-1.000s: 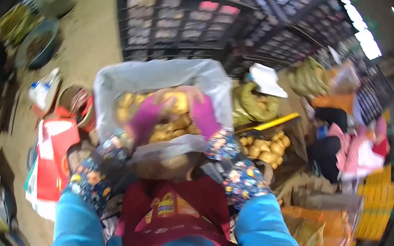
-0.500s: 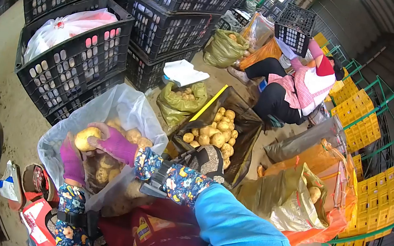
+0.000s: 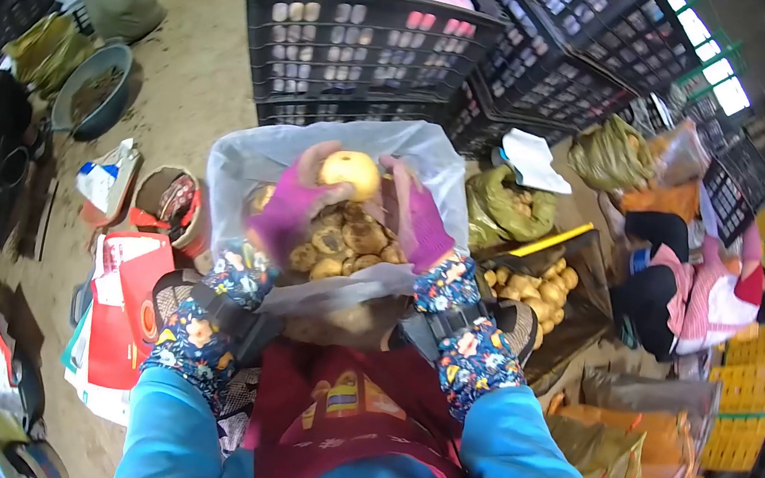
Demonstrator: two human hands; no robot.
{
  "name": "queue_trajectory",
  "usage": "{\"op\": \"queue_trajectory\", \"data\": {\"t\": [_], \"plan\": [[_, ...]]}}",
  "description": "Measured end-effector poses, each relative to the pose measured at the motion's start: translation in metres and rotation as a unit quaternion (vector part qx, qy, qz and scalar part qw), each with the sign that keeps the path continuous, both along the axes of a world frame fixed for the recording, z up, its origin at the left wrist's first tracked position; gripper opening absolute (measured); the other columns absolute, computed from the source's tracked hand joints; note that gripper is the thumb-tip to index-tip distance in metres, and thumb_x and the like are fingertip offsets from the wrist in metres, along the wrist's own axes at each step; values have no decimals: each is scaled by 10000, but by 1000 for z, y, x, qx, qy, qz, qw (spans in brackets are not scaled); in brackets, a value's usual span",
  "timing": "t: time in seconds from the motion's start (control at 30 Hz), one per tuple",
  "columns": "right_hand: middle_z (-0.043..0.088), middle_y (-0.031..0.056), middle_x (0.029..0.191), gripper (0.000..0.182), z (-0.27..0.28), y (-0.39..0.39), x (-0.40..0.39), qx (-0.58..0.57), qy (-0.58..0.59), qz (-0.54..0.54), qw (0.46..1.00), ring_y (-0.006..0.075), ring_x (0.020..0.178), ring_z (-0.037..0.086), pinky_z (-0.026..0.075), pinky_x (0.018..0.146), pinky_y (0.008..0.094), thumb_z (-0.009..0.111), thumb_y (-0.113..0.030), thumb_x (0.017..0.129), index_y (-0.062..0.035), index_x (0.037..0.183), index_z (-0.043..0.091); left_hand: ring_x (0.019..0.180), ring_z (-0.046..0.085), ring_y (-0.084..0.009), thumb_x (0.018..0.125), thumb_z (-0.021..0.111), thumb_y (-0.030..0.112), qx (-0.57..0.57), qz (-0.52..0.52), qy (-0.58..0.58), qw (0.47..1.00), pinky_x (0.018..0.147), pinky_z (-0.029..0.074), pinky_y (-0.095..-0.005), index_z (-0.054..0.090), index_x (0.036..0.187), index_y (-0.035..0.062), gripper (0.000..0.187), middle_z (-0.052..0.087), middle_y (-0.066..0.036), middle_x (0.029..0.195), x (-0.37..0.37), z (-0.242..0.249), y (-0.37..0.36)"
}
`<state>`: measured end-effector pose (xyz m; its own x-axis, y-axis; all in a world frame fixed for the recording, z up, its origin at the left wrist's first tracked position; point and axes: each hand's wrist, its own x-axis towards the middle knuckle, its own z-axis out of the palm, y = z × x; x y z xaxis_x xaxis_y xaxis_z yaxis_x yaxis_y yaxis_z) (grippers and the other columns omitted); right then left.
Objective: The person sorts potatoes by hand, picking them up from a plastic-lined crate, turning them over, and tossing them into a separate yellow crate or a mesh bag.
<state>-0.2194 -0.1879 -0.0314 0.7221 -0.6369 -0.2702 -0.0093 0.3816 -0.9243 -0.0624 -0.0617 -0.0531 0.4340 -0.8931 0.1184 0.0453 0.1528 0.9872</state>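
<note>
My left hand [image 3: 297, 196], in a purple glove, is closed round a large pale potato [image 3: 350, 174] above a crate lined with a clear plastic bag [image 3: 247, 156]. Beside it, my right hand [image 3: 417, 213], also gloved, is over the right part of the same bag; its fingertips are near the potato, and what they hold, if anything, is hidden. Several brown potatoes [image 3: 329, 239] lie in the bag below both hands.
Black crates [image 3: 370, 51] stand stacked ahead. To the right are a dark bag of potatoes [image 3: 536, 295], a green bag [image 3: 509, 208] and a seated person [image 3: 688, 292]. At left are a basin [image 3: 95, 91] and red papers [image 3: 127, 301].
The view has turned left, so the lined crate now appears nearer the middle. My right hand has moved away from the potato, which stays in my left hand.
</note>
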Motion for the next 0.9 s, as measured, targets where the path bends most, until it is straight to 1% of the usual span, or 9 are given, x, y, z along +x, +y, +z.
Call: {"op": "queue_trajectory", "data": {"t": [0.27, 0.4, 0.53, 0.6, 0.7, 0.8, 0.83, 0.87, 0.9], "plan": [[555, 90, 1324, 662, 1, 3, 9, -122, -108, 59, 985, 199, 1185, 582, 484, 993, 320, 748, -85, 831, -26, 1418, 448, 1274, 499, -205, 909, 667, 114, -16, -75, 137, 988, 1058, 436, -333, 323, 1474, 30, 666, 479, -114, 1389, 0, 14, -1], [548, 134, 1349, 707, -7, 5, 11, -422, -30, 29, 905, 248, 1253, 540, 432, 1064, 351, 751, -57, 755, -25, 1402, 466, 1282, 501, -221, 961, 585, 98, 15, -87, 223, 971, 1062, 442, -329, 374, 1446, 20, 535, 456, -122, 1417, 0, 26, 6], [537, 168, 1366, 742, 7, 13, 11, -484, -21, 6, 875, 291, 1288, 514, 408, 1090, 371, 775, -111, 719, -32, 1394, 477, 1273, 511, -238, 928, 641, 178, -55, -28, -90, 994, 1046, 447, -347, 520, 1323, -24, 459, 489, -148, 1400, 5, 14, 8], [523, 166, 1372, 773, 5, 18, 14, -450, -40, 33, 891, 287, 1284, 513, 407, 1088, 376, 794, -146, 715, -26, 1403, 463, 1261, 523, -249, 877, 710, 205, -42, 44, -314, 948, 1037, 449, -360, 578, 1252, -44, 468, 515, -164, 1378, 13, 5, 9], [566, 163, 1309, 769, 8, 32, 22, -531, -26, 13, 847, 314, 1234, 545, 431, 1045, 430, 808, -257, 699, -53, 1371, 495, 1090, 632, -295, 756, 759, 187, -46, 54, -288, 955, 959, 487, -368, 597, 1200, -10, 512, 607, -191, 1250, -8, 31, 9], [633, 121, 1165, 587, 30, 25, 4, -502, 59, 52, 861, 333, 1120, 584, 465, 960, 427, 784, -278, 717, -114, 1244, 585, 1188, 586, -249, 957, 635, 203, -78, 0, -326, 942, 1004, 475, -349, 475, 1386, 18, 494, 578, -157, 1326, 16, -26, 0], [633, 120, 1159, 559, 45, 18, -17, -500, 49, 17, 864, 324, 1108, 592, 471, 950, 421, 783, -269, 729, -115, 1232, 595, 1211, 578, -260, 988, 576, 242, -53, -64, -79, 993, 985, 485, -333, 430, 1440, 43, 515, 529, -156, 1397, -5, 2, 3], [633, 119, 1153, 531, 57, 6, -38, -503, 32, -10, 864, 315, 1096, 600, 478, 940, 415, 782, -260, 741, -117, 1220, 604, 1224, 573, -255, 1019, 488, 311, 28, -64, 333, 940, 944, 502, -307, 430, 1460, 89, 497, 495, -143, 1438, 7, 1, -1], [630, 120, 1156, 521, 66, -11, -67, -479, 35, -29, 876, 294, 1087, 608, 485, 929, 401, 789, -253, 747, -107, 1214, 609, 1229, 570, -237, 1025, 427, 364, 78, -12, 306, 949, 898, 510, -272, 429, 1474, 147, 498, 495, -133, 1443, 9, 0, -1]]}}
